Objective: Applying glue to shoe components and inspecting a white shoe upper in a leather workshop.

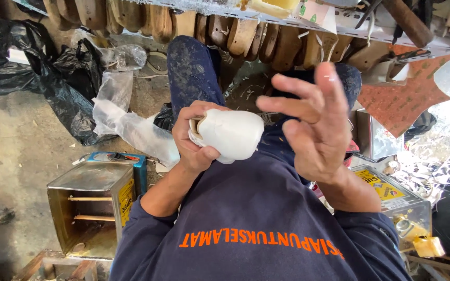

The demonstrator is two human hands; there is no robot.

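Observation:
My left hand (194, 143) is closed around a white shoe upper stretched over a wooden last (233, 132), held above my lap with the rounded toe pointing right. My right hand (316, 122) hovers just to the right of it, holding nothing, with fingers spread and slightly curled and the fingertips close to the toe. Both forearms come out of dark blue sleeves. My knees in speckled blue trousers (191, 70) lie beyond the hands.
An open square metal tin (87, 208) stands on the concrete floor at left. Another yellow-labelled tin (391, 200) is at right. Black plastic bags (53, 73) and clear bags (131, 130) lie at left. Several wooden lasts (240, 34) hang along a rack beyond my knees.

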